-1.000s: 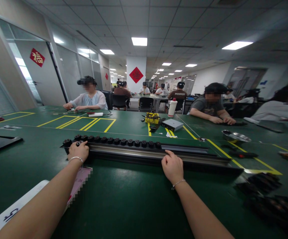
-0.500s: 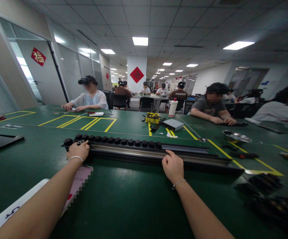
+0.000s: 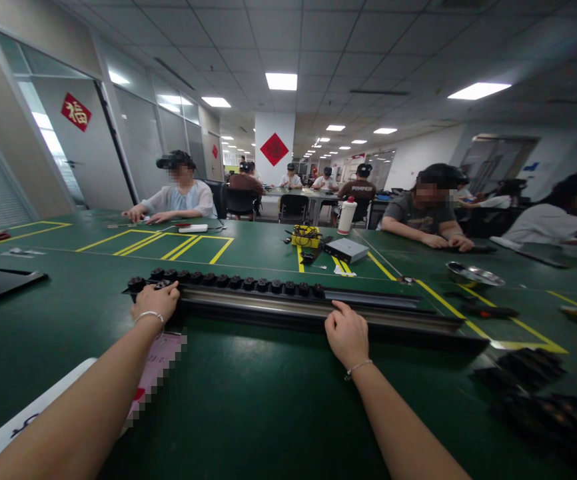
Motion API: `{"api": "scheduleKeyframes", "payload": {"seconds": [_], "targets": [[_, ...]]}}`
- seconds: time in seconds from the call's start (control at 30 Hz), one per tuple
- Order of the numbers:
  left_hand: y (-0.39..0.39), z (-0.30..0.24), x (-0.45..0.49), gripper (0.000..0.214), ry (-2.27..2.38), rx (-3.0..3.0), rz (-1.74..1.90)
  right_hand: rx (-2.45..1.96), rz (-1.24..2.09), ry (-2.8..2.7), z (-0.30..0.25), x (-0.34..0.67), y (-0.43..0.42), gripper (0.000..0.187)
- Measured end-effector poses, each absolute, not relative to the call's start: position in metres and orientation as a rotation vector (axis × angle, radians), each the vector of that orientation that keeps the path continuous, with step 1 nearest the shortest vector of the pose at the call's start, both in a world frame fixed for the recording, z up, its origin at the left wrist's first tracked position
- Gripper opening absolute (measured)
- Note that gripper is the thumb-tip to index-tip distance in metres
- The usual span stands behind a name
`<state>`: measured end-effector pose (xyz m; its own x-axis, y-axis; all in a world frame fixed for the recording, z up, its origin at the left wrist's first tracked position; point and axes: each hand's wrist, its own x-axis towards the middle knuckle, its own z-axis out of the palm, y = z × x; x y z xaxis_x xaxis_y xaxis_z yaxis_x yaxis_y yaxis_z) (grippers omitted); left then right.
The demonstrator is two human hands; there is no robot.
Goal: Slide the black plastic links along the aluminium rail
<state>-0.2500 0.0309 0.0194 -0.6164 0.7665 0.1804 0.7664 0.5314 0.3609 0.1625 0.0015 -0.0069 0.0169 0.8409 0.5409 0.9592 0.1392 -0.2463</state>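
Note:
A long black metal rail with a shiny channel lies across the green table. Along its far side runs a row of several black knob-like parts. At the rail's left end, my left hand is closed around a small black knob-like part, its fingers partly hiding it. Farther right, my right hand grips the near edge of the rail, the index finger lying on it and the other fingers curled. My right thumb is hard to make out.
Black parts in a blurred pile lie at the right. Beyond the rail are a metal bowl, a grey box, a yellow block with cables and a white bottle. A black panel lies left. Co-workers sit across the table.
My left hand has shifted very slightly at the rail's left end. My right hand and the rail stay in place.

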Motion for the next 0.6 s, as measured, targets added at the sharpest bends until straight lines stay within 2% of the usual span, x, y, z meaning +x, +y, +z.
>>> {"api": "scheduleKeyframes", "payload": {"seconds": [0.6], "targets": [[0.0306, 0.0233, -0.2492, 0.042, 2.726, 1.398, 0.619, -1.715, -0.281, -1.832, -0.0092, 0.1622, 0.0029, 0.027]]}}
